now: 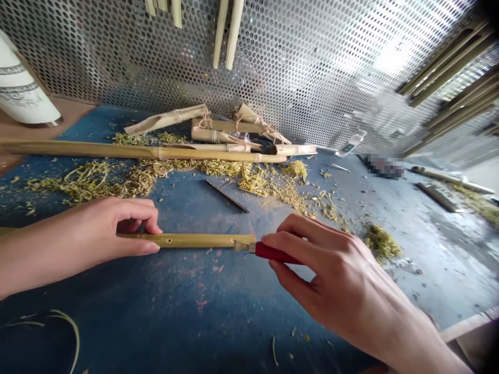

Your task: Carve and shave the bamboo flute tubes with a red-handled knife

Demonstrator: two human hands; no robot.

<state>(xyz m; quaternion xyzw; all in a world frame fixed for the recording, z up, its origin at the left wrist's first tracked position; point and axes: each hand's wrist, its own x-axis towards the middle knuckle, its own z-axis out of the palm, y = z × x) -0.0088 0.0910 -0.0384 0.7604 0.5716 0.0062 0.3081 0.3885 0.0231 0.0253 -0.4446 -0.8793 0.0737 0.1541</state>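
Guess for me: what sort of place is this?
Most likely a bamboo-working workshop. Curly shavings litter the blue worktop, cut bamboo pieces lie towards the back, and the right hand holds a red-handled tool at the end of a bamboo rod.

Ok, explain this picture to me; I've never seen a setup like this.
There is no machine here, just a person's two bare hands, seen by a camera worn on that person's head, looking forward and down. The left hand holds a bamboo rod with a small hole in it. The right hand grips a red-handled tool, its tip at the rod's right end. Beyond them, on the blue tabletop, are a bamboo pole, curly shavings, a thin dark strip and cut bamboo pieces.
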